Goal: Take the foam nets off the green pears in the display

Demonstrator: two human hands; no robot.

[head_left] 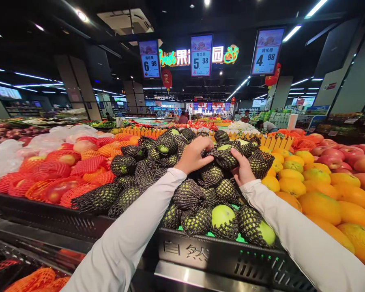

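Green apples in black foam nets (187,194) are heaped in a black crate (200,249) in front of me. Over the upper part of the heap, both my hands are on one netted green apple (226,158). My left hand (196,155) is closed, with thumb and fingers pinching the left end of its black net. From the right, my right hand (243,167) grips the apple, its thumb along the near side; the other fingers are mostly hidden. At the crate's front, one green apple (223,215) shows bare skin above its net.
Apples in red and orange nets (53,174) lie to the left, beside clear plastic bags (53,136). Oranges (319,202) and red apples (334,156) are piled at the right. A low orange fence (276,142) runs behind the heap. Price screens (201,55) hang overhead.
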